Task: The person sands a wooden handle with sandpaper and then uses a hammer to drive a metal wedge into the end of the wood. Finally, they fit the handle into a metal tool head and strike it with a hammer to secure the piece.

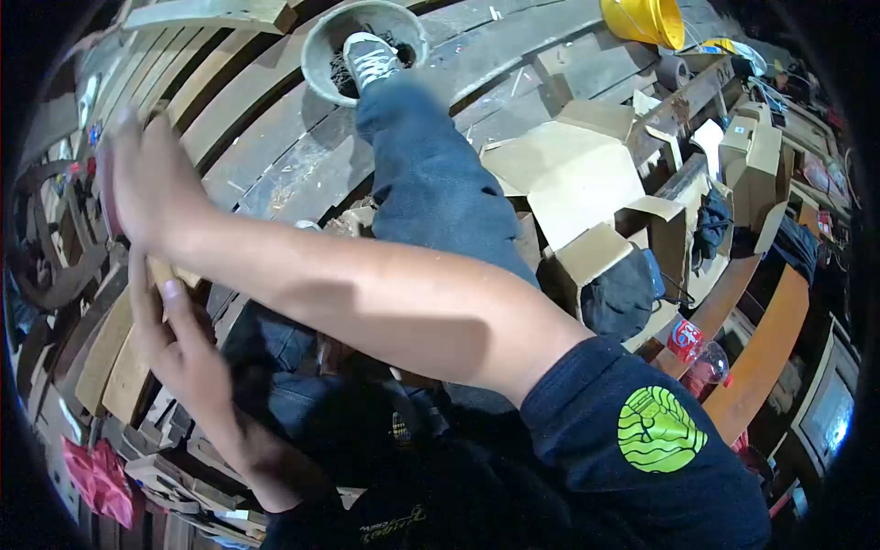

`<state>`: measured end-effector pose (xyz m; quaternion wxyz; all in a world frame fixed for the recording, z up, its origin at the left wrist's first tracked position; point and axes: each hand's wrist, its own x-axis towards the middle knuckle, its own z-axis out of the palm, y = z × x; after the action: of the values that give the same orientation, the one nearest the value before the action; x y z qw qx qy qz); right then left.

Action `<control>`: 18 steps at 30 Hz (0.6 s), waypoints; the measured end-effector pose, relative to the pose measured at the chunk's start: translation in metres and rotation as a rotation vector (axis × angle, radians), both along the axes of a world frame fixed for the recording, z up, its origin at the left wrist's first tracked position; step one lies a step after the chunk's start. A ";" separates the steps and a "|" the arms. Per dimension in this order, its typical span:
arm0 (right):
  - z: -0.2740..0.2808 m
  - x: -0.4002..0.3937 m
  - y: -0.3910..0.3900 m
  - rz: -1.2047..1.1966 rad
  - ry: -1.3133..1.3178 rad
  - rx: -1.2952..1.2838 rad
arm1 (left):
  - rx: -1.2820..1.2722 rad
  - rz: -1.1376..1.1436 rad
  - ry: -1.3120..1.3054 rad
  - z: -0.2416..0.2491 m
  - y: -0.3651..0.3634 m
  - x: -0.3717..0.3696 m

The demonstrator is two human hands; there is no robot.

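Observation:
My right hand is at the left after my forearm crosses the view. It is smeared by motion, and its fingers point up. A thin reddish-brown edge shows along its far side; I cannot make out what it belongs to. Just below, my left hand has its thumb and fingers around a pale wooden piece, mostly hidden by the hands. Several wooden boards lie beside and below my left hand.
My shoe is in a grey bucket holding dark scraps. Open cardboard boxes, one holding dark cloth, sit at the right, near a plastic bottle. A yellow bucket stands at the back. Red plastic lies lower left.

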<state>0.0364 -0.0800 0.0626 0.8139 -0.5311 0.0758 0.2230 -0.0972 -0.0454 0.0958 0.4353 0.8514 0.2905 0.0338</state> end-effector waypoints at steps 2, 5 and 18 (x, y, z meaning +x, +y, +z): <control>0.008 -0.014 0.007 0.138 -0.058 -0.107 | -0.093 0.047 -0.088 -0.010 0.022 -0.004; 0.003 -0.027 0.016 0.248 -0.064 -0.030 | -0.170 0.091 -0.141 -0.016 0.032 -0.008; -0.002 -0.022 0.021 0.150 0.025 0.089 | 0.026 -0.079 -0.187 -0.027 0.023 -0.003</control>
<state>0.0147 -0.0594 0.0605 0.8167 -0.4958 0.0362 0.2932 -0.1003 -0.0221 0.0690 0.4504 0.8610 0.2144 0.0997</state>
